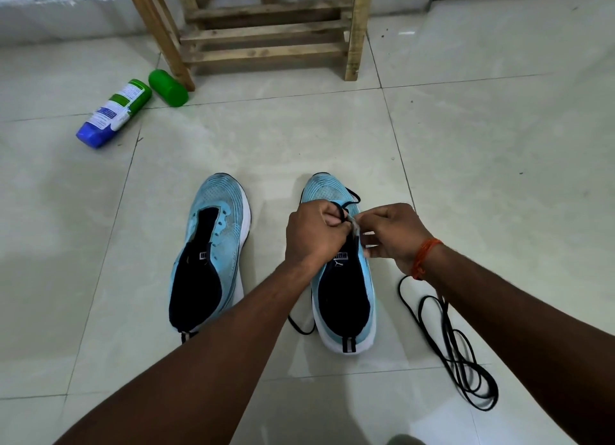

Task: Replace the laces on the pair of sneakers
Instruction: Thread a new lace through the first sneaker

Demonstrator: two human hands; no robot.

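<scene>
Two light blue sneakers with dark insides stand side by side on the tiled floor, toes pointing away from me. The left sneaker [213, 245] has bare eyelets and no lace. Over the right sneaker [342, 298], my left hand [312, 235] pinches a black lace [349, 198] near the front eyelets. My right hand [392, 235] grips the right edge of that shoe's eyelet row, fingers curled. One end of that lace trails on the floor left of the heel. A loose black lace [459, 351] lies coiled on the floor to the right.
A green and blue bottle [113, 113] lies on its side at the back left, with a green cap [168, 87] beside it. A wooden stool frame [266, 35] stands at the back against the wall.
</scene>
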